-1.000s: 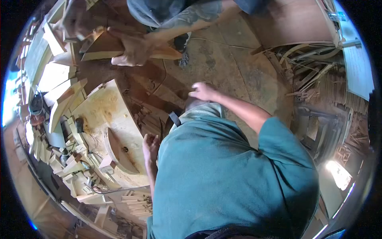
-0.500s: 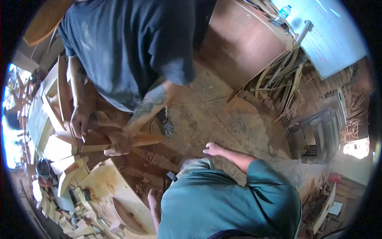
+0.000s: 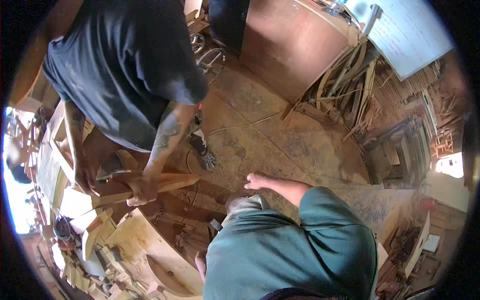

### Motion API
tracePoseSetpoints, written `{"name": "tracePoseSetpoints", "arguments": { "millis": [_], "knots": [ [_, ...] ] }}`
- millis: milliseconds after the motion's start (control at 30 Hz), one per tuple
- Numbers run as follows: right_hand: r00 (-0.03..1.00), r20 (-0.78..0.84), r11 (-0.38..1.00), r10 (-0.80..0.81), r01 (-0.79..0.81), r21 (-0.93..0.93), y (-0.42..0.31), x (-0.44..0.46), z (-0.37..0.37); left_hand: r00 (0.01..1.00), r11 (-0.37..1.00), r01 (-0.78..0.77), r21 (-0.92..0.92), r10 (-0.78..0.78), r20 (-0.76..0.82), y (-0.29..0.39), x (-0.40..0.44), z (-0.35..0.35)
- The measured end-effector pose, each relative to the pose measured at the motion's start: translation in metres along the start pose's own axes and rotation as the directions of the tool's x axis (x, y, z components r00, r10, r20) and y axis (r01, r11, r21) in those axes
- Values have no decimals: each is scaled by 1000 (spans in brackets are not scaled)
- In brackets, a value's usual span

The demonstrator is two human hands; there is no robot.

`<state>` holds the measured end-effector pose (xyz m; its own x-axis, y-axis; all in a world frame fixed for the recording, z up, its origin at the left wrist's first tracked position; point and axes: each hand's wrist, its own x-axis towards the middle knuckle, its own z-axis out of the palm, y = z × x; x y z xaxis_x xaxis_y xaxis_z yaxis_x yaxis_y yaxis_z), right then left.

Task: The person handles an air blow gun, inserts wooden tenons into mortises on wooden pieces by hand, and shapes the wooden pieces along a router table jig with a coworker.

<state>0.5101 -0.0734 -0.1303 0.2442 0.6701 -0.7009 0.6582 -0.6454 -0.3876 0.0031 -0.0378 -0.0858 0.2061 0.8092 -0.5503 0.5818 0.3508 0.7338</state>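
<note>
Clock positions run from view centre. Nearest, I have the green shirt (image 3: 290, 250) at 6 o'clock. The left hand (image 3: 201, 265), between 6 and 7, is mostly hidden; I cannot tell its grip. Beside it, at 7 to 8, lies the panel (image 3: 135, 232) with the curved piece (image 3: 167, 281) on it. The right hand (image 3: 257, 181), apart from the left, is loosely curled above the floor (image 3: 285, 145). Farther, toward 8, a co-worker's hand (image 3: 142, 191) grips wood (image 3: 175, 182). The whiteboard (image 3: 400, 35) is at 2.
</note>
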Motion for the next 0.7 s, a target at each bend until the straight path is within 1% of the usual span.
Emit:
{"name": "tracePoseSetpoints", "arguments": {
  "millis": [33,67,133,167,233,267,333,367,433,467,500,533,567,600,633,700],
  "knots": [
    [1000,-20,1000,-7,7,17,-8,2,-6,995,997,68,-34,-66,74,-3,2,-2],
    [998,-64,996,-30,35,81,-9,11,-4,993,990,112,-84,-108,53,-8,1,-2],
    [987,-151,974,-61,92,207,-18,11,-13,994,994,103,-46,-101,45,-6,1,-2],
    [983,-180,975,-37,75,208,-17,4,-18,994,995,99,-26,-98,42,-5,0,-4],
    [969,-246,977,11,43,210,-17,-14,-28,995,990,65,-124,-55,87,-39,24,-8],
    [966,-257,976,-3,58,208,0,-6,-12,993,984,50,-173,-31,110,-51,34,-9],
    [960,-264,956,95,-13,295,26,-28,6,995,995,-90,-51,91,30,-34,29,-7],
    [954,-265,940,137,-41,338,37,-41,15,987,987,-158,14,158,-10,-10,25,-8],
    [948,-257,963,186,-125,237,60,-86,36,988,954,-141,266,118,100,70,12,-15],
    [954,-196,965,228,-196,172,81,-102,53,988,948,-130,292,100,115,74,10,-15],
    [954,-65,955,294,-292,46,108,-111,78,988,940,-120,318,82,131,78,7,-15],
    [938,75,940,339,-334,-72,131,-125,100,991,962,-102,253,75,115,65,10,-13],
    [913,191,930,360,-335,-153,146,-143,118,993,979,-83,188,65,100,56,10,-13],
    [911,225,937,345,-319,-144,152,-166,126,984,994,-99,48,91,152,53,6,-15],
    [908,258,943,330,-305,-134,159,-188,137,984,994,-73,80,59,165,56,-1,-11],
    [891,253,925,378,-378,-50,165,-214,158,983,988,-21,150,-7,182,58,-14,-4]
  ]
}}
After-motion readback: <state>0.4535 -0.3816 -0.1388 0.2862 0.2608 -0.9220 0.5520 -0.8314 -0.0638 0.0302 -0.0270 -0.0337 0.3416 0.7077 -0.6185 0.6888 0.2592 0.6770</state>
